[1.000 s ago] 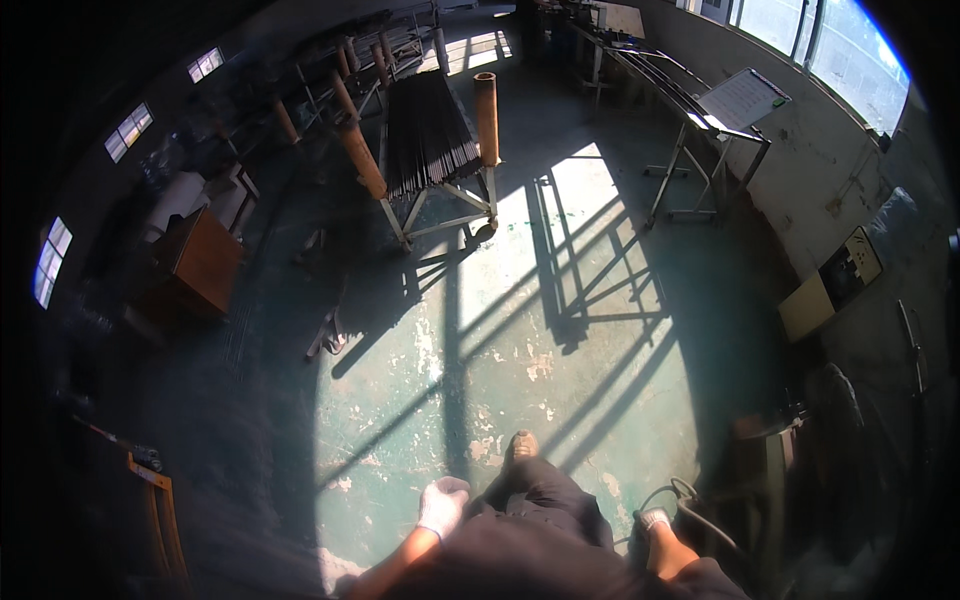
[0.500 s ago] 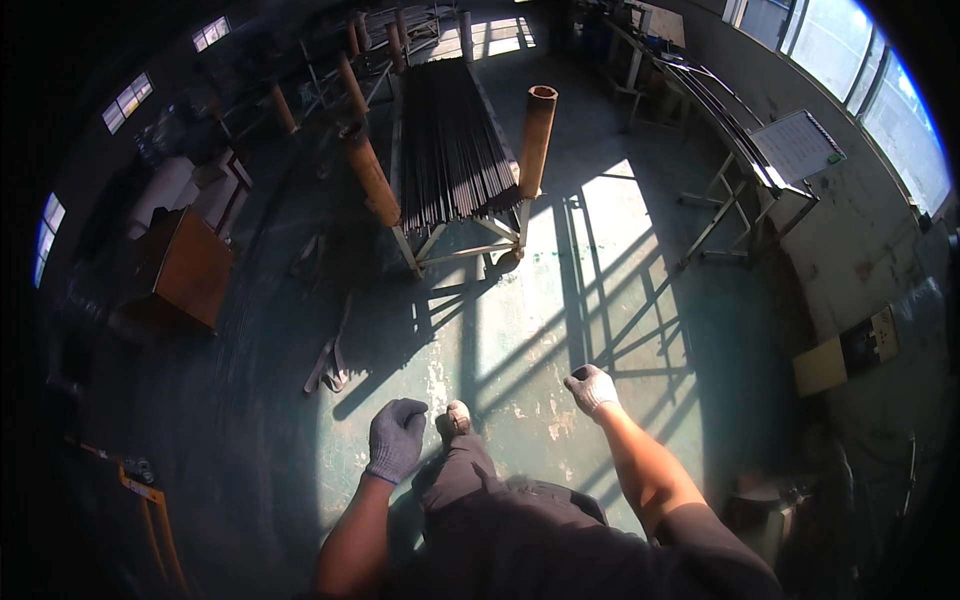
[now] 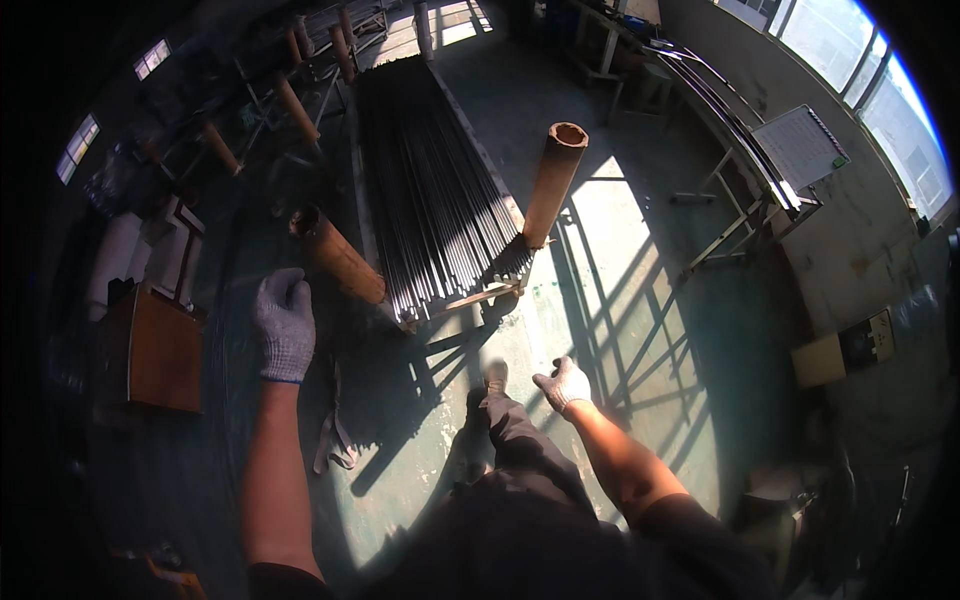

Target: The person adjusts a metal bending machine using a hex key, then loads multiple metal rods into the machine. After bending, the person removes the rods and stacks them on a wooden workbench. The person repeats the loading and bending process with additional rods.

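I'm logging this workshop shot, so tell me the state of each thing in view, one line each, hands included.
Left hand: gloved, raised, loosely curled, holding nothing.
Right hand: gloved, fingers spread, held low, empty.
Bundle of dark metal rods: lying flat on a rack, ends fanned out towards the person.
Cardboard tube: standing tilted beside the rods, open end up.
Second tube: leaning at the rack's left side.
Rag: crumpled on the floor.

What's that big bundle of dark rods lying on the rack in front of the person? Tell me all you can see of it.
The bundle of dark rods is a dense stack of long, thin, straight bars, apparently metal, lying side by side and running away from the person. It rests on a low frame rack between upright brownish tubes. The near ends catch sunlight and look fanned and uneven. Neither gloved hand touches it; the left hand is raised close to its near left corner.
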`<act>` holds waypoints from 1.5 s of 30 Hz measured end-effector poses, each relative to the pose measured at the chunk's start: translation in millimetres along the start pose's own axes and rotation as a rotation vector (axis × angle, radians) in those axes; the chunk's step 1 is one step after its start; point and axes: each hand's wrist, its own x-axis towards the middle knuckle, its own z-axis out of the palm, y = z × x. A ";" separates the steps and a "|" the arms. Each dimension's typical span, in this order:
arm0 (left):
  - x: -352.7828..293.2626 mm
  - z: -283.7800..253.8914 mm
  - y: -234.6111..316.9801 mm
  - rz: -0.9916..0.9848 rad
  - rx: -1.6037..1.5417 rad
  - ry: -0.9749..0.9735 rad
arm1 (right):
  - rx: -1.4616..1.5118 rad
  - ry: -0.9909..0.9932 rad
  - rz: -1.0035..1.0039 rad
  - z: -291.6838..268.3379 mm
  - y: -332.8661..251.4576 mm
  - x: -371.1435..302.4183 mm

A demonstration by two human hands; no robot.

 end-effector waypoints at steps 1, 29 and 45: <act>25.6 8.4 -12.5 0.001 0.036 -0.003 | -0.017 0.016 -0.025 4.8 -19.0 34.4; 261.8 191.5 -122.1 -0.176 0.549 0.112 | -0.070 0.057 0.060 140.7 -176.3 495.7; 257.6 188.3 -126.3 -0.102 0.583 0.135 | 0.301 -0.449 0.156 48.7 -207.8 500.6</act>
